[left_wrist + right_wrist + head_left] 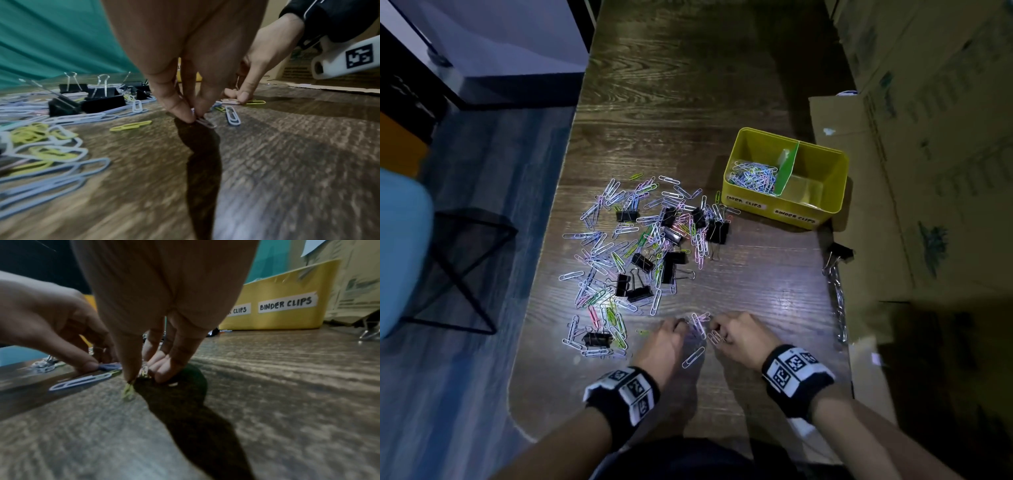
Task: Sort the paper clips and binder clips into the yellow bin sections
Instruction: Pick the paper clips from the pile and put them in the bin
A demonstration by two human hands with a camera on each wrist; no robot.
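Note:
Both hands work at the near edge of the wooden table. My left hand pinches a pale paper clip between thumb and fingertips against the tabletop. My right hand has its fingers curled down and pinches a small bunch of paper clips; a yellow-green clip lies under its thumb. More loose clips lie between the hands. A spread pile of coloured paper clips mixed with black binder clips lies further out. The yellow bin stands at the far right, with paper clips in its left section.
A green divider splits the bin; labels read PAPER CLIPS and BINDER CLIPS. Cardboard boxes line the right side. A binder clip and a chain of metal clips lie by them. A blue chair stands left.

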